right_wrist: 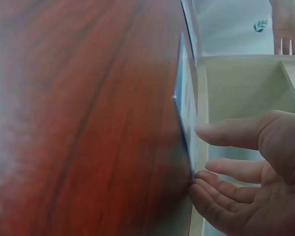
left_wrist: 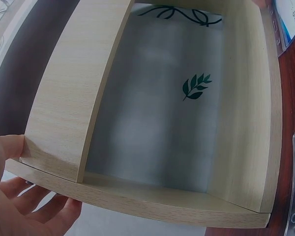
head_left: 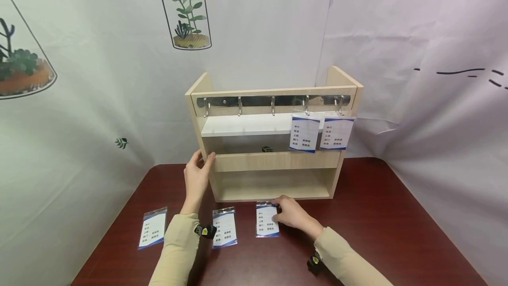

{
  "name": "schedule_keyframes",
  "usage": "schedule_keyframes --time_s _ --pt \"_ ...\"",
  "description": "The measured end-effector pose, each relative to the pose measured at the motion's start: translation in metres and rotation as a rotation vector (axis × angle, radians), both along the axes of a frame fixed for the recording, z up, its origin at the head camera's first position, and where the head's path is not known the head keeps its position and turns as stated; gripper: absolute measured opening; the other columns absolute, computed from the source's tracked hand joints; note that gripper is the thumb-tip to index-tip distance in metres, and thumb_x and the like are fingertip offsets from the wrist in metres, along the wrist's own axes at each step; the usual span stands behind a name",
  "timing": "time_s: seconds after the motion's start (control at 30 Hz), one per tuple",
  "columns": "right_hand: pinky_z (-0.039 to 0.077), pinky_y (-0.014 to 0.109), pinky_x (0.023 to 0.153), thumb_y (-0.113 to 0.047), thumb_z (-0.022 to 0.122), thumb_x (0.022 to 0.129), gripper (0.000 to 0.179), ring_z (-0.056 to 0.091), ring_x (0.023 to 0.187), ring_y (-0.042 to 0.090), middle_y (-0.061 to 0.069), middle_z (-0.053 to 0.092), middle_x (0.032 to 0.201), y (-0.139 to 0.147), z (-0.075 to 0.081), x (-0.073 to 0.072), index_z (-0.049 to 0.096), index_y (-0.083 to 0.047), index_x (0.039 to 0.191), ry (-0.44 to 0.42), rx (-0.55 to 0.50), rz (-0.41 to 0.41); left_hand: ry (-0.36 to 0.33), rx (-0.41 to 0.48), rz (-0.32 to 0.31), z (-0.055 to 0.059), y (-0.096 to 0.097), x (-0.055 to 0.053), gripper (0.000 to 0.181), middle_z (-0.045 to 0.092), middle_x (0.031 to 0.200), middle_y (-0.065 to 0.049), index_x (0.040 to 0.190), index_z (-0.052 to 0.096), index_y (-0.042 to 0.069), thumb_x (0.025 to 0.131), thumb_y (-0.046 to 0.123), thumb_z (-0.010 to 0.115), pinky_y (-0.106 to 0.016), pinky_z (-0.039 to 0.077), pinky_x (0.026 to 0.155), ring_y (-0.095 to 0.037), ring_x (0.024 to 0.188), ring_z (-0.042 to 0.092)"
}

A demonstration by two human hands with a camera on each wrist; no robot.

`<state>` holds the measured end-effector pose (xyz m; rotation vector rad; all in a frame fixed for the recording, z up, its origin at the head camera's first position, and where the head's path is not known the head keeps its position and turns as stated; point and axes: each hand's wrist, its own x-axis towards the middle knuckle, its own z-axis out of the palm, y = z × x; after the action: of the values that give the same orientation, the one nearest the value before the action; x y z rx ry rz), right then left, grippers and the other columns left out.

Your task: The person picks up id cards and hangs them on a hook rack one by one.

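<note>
My left hand [head_left: 196, 179] grips the left side panel of a small light-wood shelf [head_left: 274, 161]; its thumb lies on the front edge and its fingers are round the outer side. In front of the shelf, a badge holder [head_left: 267, 222] with a white and blue card lies flat on the table. My right hand [head_left: 294, 213] is at that badge holder's right edge. In the right wrist view, thumb and fingers stand apart, with the fingertips right at the badge holder [right_wrist: 186, 108]. Two more badge holders hang from the shelf's right-hand hooks, the left one [head_left: 304, 133] overlapping the other [head_left: 337, 133].
A metal rail [head_left: 255, 100] with several hooks runs across the shelf's top. Further badge holders lie left on the dark red table [head_left: 381, 233], one by the left sleeve [head_left: 225, 228] and one farther out [head_left: 152, 228]. A printed white curtain [head_left: 270, 34] hangs behind.
</note>
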<state>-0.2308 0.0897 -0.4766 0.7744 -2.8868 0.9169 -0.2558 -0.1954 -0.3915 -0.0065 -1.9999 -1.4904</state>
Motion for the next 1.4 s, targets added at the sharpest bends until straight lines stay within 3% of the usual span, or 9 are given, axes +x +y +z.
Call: schedule_keyframes --time_s 0.23,0.53,0.83,1.1,1.4 --pt "0.051 0.045 0.086 -0.006 0.086 0.071 0.053 0.058 0.091 0.026 0.019 0.064 0.109 -0.003 0.004 0.0 0.067 0.011 0.118 -0.014 0.072 0.024 0.003 -0.004 -0.001 0.001 0.0 0.0 0.049 0.068 0.123 -0.022 0.131 0.065 0.004 0.095 0.036 0.072 -0.03 0.056 0.08 -0.032 0.106 0.069" --pt "0.05 0.04 0.084 -0.01 0.091 0.067 0.059 0.053 0.087 0.023 0.012 0.059 0.102 -0.002 0.007 0.001 0.067 0.008 0.117 -0.039 0.105 0.068 0.006 -0.011 0.001 0.002 0.001 -0.001 0.05 0.068 0.123 -0.022 0.131 0.064 0.002 0.095 0.035 0.072 -0.036 0.056 0.082 -0.033 0.106 0.069" --pt "0.049 0.042 0.088 -0.016 0.094 0.065 0.064 0.051 0.094 0.025 0.01 0.055 0.104 -0.004 0.011 0.005 0.066 0.007 0.117 -0.105 0.153 0.051 -0.002 -0.015 0.001 0.001 0.001 0.0 0.05 0.068 0.123 -0.021 0.132 0.064 0.003 0.095 0.037 0.072 -0.024 0.054 0.077 -0.033 0.105 0.069" --pt "0.048 0.04 0.089 -0.018 0.097 0.061 0.062 0.05 0.095 0.026 0.008 0.053 0.101 -0.004 0.016 0.009 0.065 0.004 0.11 -0.107 0.171 0.074 -0.008 -0.009 0.01 0.001 0.001 0.001 0.049 0.069 0.122 -0.02 0.131 0.065 0.005 0.094 0.037 0.073 -0.036 0.056 0.081 -0.032 0.105 0.069" --pt "0.046 0.038 0.087 -0.024 0.099 0.059 0.063 0.048 0.094 0.025 0.005 0.05 0.097 -0.002 0.017 0.006 0.062 0.0 0.104 -0.107 0.225 0.101 -0.006 -0.007 0.015 0.001 0.0 0.002 0.048 0.069 0.121 -0.02 0.13 0.066 0.004 0.094 0.035 0.073 -0.017 0.051 0.074 -0.032 0.104 0.069"
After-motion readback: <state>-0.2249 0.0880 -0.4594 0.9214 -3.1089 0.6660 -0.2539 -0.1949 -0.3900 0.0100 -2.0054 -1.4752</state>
